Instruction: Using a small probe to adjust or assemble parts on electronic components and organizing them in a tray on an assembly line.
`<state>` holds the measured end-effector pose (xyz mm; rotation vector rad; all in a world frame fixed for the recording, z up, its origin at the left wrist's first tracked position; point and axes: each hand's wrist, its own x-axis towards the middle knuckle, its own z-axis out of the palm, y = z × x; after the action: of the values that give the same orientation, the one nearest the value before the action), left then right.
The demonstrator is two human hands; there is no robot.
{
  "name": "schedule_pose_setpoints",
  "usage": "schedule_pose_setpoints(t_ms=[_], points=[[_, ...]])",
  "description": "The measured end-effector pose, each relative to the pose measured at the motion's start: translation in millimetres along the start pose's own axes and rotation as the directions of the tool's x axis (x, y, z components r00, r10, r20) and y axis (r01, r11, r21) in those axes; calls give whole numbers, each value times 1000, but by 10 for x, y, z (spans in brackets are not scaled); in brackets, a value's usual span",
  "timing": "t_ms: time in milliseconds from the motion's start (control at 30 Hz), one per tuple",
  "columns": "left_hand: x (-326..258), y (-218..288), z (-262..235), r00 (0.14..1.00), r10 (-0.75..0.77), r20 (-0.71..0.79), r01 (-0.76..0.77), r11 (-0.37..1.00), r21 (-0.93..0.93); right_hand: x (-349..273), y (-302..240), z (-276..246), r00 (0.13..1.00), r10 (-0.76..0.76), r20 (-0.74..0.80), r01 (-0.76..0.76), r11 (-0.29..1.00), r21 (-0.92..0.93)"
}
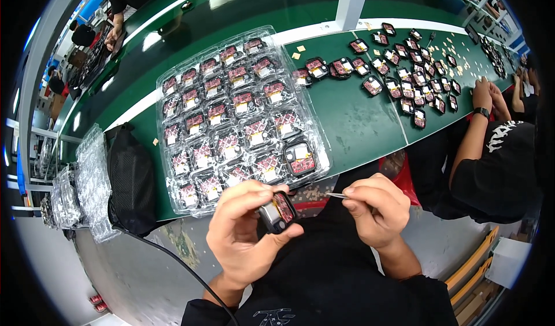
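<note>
My left hand (240, 233) is closed around a small black device housing (278, 212), tilted so that its open side, with a red circuit board and a silvery part inside, shows. To the right, my right hand (380, 213) pinches thin metal tweezers (336, 195). Their tip points toward the housing but stays apart from it. Just beyond my left hand lies a clear plastic tray (319, 132) on the green bench, its pockets filled with similar housings. One housing (300, 157) in the tray's near right corner sits higher and shows more of its black rim.
Many loose housings (406, 89) and small tan pieces (452, 60) are scattered on the green bench (352, 132) at the right. A co-worker's hands (485, 94) are there. At the left are a black mesh bag (132, 175), bubble wrap (92, 178) and a black cable (173, 259).
</note>
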<state>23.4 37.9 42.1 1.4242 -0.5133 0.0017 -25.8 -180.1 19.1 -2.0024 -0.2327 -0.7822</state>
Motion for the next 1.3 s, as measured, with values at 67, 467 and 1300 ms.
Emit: schedule_pose_setpoints(t_ms=[67, 467, 1300], points=[[93, -67, -41, 996, 68, -51, -64, 994, 84, -20, 50, -28, 999, 40, -21, -40, 999, -12], [246, -138, -10, 975, 217, -47, -108, 651, 751, -68, 203, 18, 997, 79, -20, -81, 995, -66], [76, -149, 12, 964, 170, 202, -259, 456, 851, 981, 1158, 554, 968, 229, 107, -108, 756, -645]])
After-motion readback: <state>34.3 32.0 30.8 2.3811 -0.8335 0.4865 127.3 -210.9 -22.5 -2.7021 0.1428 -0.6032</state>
